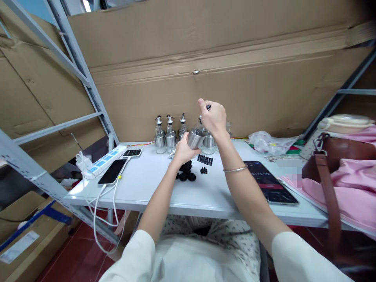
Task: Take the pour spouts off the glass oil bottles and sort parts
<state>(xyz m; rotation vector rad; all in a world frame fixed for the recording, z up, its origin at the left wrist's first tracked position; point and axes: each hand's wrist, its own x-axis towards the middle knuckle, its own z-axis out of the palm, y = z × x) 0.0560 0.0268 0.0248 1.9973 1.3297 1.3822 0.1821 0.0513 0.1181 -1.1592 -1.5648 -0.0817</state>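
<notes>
My left hand [183, 150] is closed round the metal-sleeved body of a glass bottle [196, 138], which tilts to the right above the table. At the bottle's upper end my right hand [216, 116] makes a fist, thumb up, with a dark tip of the pourer spout [208, 107] poking out of it. The fist hides the bottle's neck. Behind, similar bottles with pourer spouts [170, 135] stand in a row against the cardboard. Below my hands lie round black caps [187, 176], short black tubes [205, 159] and a small group of black pieces [203, 170].
On the left of the white table [141, 192] are a phone [112, 172], a smaller device [132, 153], white cables and a power strip [107, 160]. A tablet [272, 184], a plastic bag [273, 143] and a brown handbag [323, 164] lie right. A cardboard wall [164, 86] stands behind.
</notes>
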